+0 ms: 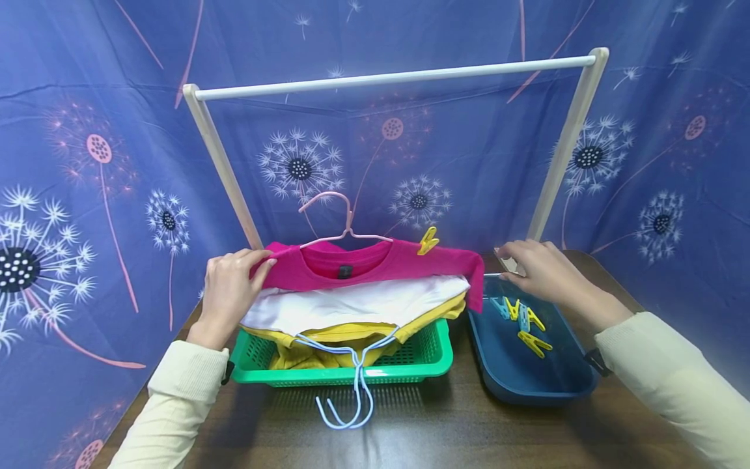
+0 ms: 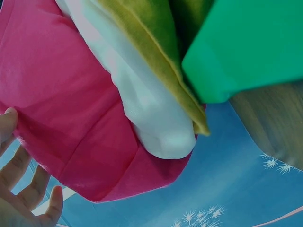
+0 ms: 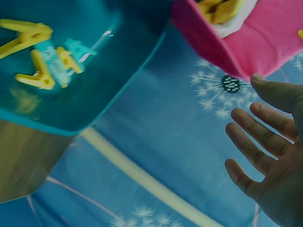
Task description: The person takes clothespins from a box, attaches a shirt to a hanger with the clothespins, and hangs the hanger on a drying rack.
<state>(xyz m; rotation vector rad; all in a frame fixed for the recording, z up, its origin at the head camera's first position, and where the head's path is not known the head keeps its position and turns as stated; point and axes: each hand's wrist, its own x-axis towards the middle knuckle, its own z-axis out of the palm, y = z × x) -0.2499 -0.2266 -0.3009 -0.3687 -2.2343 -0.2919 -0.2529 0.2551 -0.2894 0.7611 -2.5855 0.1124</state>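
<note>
Cream sleeves (image 1: 662, 365) stretched nearest; the left hand (image 1: 227, 286) pinched one end of the pink shirt (image 1: 404, 262), the right hand (image 1: 547, 273) held nothing, fingers spread, by the blue tub (image 1: 562, 365). That shirt topped white and yellow clothes (image 1: 351, 303) over a green basket (image 1: 346, 376).

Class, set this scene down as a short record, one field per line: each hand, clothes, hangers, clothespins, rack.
Left hand: pinches the magenta top
Right hand: fingers spread, holding nothing
Clothes: magenta top above white garment and yellow garment, piled over green basket
Hangers: pink hanger in magenta top; two blue hangers, hooks beyond basket's front rim
Clothespins: yellow clothespin on magenta top; three yellow, two light blue in dark blue tray
Rack: white rail, wooden posts
</note>
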